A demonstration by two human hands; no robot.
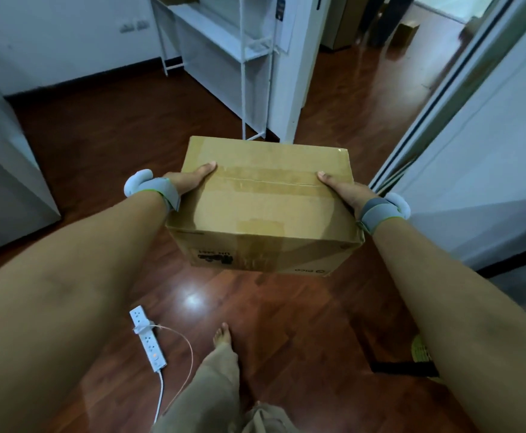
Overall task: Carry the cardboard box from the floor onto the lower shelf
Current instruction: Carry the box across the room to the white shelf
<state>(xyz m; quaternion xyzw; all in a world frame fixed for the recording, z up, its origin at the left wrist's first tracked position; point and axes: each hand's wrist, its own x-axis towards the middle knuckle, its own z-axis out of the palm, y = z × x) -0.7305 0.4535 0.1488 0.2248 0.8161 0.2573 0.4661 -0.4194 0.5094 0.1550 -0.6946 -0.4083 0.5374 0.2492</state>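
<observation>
A taped brown cardboard box (263, 207) hangs in the air above the wooden floor, held between both hands. My left hand (188, 181) grips its left side with the thumb lying on the top face. My right hand (344, 192) grips its right side the same way. Both wrists wear grey bands with white trackers. A white metal shelf unit (224, 48) stands ahead, beyond the box, against the wall; its lower shelf (215, 25) is bare where visible.
A white power strip (147, 342) with its cord lies on the floor near my bare foot (222, 334). A white cabinet stands at the left (2, 182). A sliding door frame (436, 110) runs along the right, with a doorway beyond the shelf.
</observation>
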